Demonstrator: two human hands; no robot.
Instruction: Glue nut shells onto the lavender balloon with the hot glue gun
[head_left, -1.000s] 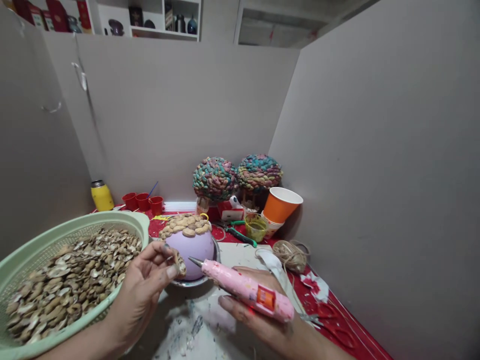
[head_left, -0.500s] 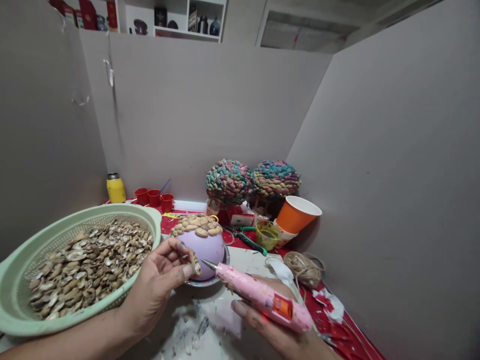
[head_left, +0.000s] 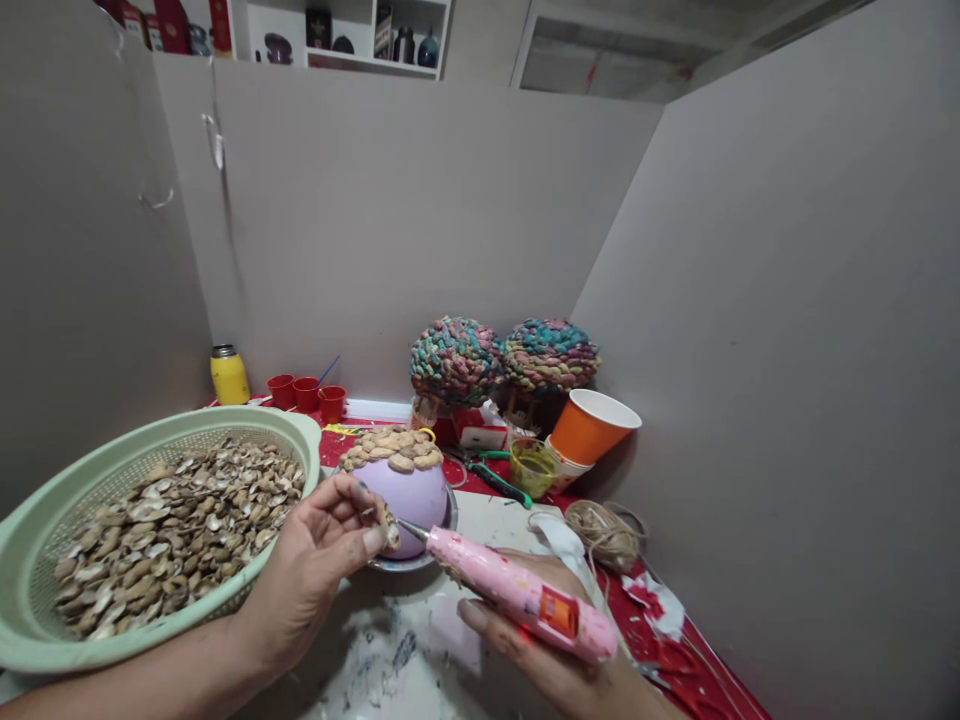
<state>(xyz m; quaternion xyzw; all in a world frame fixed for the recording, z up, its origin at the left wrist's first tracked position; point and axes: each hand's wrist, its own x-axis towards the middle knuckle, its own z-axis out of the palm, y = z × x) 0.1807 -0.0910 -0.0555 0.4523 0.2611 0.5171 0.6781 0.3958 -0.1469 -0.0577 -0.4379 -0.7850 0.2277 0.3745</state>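
Between thumb and fingers, my left hand (head_left: pixel 326 545) pinches a peanut shell (head_left: pixel 391 530), its hollow side facing right. My right hand (head_left: pixel 532 640) is wrapped round a pink hot glue gun (head_left: pixel 517 590), whose metal nozzle points left and comes right up to the shell; whether they touch I cannot tell. Behind both hands, a purple ball (head_left: pixel 409 495) rests in a metal bowl (head_left: pixel 450 520). Peanut shells (head_left: pixel 394 448) cover the top of the ball, while its lower part is bare. To the left, a green colander (head_left: pixel 304 430) holds many loose shell halves (head_left: pixel 180 530).
Two balls covered in coloured shells (head_left: pixel 457 360) stand at the back. Near them are an orange paper cup (head_left: pixel 596 425), green-handled pliers (head_left: pixel 501 485) and a yellowish cup (head_left: pixel 532 468). Twine (head_left: pixel 606 535) lies at right. Red cups (head_left: pixel 306 392) and a yellow bottle (head_left: pixel 229 375) stand back left.
The glue gun's nozzle has moved slightly left, closer to the shell in my left hand. The whole view has shifted a little; my left hand keeps its pinch.
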